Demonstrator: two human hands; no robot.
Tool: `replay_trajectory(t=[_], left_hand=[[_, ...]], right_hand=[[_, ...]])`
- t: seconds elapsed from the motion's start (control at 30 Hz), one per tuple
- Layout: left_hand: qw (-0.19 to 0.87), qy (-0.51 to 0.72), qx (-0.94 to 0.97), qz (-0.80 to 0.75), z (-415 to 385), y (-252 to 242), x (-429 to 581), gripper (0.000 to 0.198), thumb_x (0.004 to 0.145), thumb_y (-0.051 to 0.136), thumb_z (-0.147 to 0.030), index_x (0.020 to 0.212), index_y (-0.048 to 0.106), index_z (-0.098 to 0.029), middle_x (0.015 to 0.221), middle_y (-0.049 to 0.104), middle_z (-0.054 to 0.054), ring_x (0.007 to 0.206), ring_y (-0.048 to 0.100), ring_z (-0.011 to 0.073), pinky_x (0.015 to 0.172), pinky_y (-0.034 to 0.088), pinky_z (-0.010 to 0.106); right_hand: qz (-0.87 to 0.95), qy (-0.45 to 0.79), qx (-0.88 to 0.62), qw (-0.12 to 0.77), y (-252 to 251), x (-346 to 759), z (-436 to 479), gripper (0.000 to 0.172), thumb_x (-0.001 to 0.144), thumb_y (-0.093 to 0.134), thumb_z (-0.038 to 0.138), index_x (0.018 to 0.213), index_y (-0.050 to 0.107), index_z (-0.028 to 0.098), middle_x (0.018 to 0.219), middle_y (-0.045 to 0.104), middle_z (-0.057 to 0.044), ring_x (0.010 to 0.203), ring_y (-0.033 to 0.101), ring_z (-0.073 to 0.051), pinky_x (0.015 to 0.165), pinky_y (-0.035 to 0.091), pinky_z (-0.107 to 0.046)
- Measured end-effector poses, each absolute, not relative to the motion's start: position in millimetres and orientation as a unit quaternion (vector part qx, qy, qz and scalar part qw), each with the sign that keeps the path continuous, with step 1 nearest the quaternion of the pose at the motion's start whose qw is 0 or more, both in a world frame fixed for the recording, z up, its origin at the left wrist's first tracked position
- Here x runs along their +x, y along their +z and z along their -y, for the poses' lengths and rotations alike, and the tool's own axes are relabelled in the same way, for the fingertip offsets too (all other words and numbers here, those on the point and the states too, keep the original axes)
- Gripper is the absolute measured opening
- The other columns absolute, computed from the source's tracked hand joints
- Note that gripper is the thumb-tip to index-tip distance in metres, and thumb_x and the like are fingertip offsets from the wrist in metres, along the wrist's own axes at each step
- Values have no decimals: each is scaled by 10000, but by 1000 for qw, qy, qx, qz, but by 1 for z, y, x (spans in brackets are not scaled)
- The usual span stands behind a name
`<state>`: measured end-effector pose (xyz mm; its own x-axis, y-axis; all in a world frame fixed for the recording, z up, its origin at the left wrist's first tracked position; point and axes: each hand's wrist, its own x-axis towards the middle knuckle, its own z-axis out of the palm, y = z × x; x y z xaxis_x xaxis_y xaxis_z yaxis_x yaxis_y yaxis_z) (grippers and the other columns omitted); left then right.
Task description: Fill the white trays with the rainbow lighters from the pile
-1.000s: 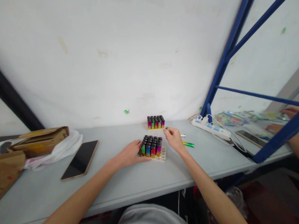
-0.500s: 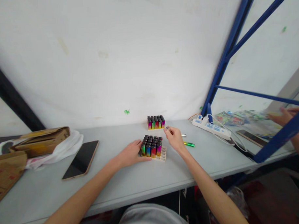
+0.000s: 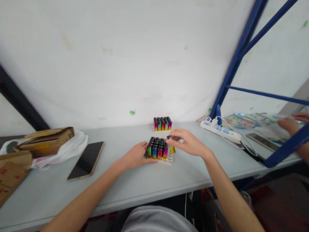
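Note:
A white tray (image 3: 169, 160) holds several upright cigarette lighters (image 3: 157, 148) with black tops and rainbow-coloured bodies. Around its left side and front edge my left hand (image 3: 139, 155) is curled, its thumb along the front, gripping it. My right hand (image 3: 187, 142) pinches a single lighter (image 3: 172, 149) with a yellow lower body, held nearly upright over the tray's right side, where bare sockets show. The lighter's lower end is close to the sockets; whether it touches them I cannot tell. Behind stands a second tray of lighters (image 3: 163, 124), packed in rows.
On the grey table (image 3: 119, 137) a phone (image 3: 86, 160) lies to the left, by cardboard boxes (image 3: 46, 141) and a white plastic bag (image 3: 78, 142). A power strip (image 3: 221, 131) with cables lies right, beside a blue frame (image 3: 223, 90). Beyond it are another person's hands (image 3: 289, 124).
My right hand has moved left and over the near tray, bringing the lighter above the bare sockets. My left hand keeps its place at the tray. The view has shifted slightly.

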<state>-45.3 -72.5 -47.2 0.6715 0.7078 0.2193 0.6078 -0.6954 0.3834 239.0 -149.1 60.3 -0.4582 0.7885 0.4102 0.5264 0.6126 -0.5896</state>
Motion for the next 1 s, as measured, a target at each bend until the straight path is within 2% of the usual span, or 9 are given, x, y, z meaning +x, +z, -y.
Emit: replay_trajectory(t=[0.13,0.27,0.33,0.57,1.0], left_hand=[[140,177,902,-368,73,-48,-45,793,787,694,-879,1239,707,-228,1160,714,121,1115,667,363,1020,529,452],[140,174,901,-372,74,-46,-45,787,786,709,-866,1244,706,-225,1161,715,123,1114,669,363,1018,527,446],[140,168,901,-374,75,-45,-45,797,783,704,-872,1235,707,-215,1169,712,131,1102,673,365,1012,531,457],[122,141,905,-383,79,-38,-42,828,811,674,-871,1230,698,-157,1162,699,166,1098,674,385,1014,541,493],[115,133,906,-384,80,-36,-42,812,826,652,-872,1222,689,-164,1138,689,154,1074,671,365,992,544,470]], right_hand=[[856,201,-398,263,58,237,151,377,1048,604,514,884,753,209,764,684,-16,689,587,-180,657,430,-301],[854,207,-415,234,47,233,146,163,1000,700,384,1005,722,223,787,696,4,727,628,-187,680,424,-289],[854,202,-427,219,43,231,145,119,974,729,314,1039,680,227,815,691,8,763,642,-192,700,427,-286],[859,158,-454,175,45,224,152,170,963,743,249,1052,601,220,890,686,-5,850,633,-206,745,413,-289],[856,173,-457,169,44,223,152,175,971,747,292,1026,596,223,823,691,12,785,646,-201,702,409,-289]])
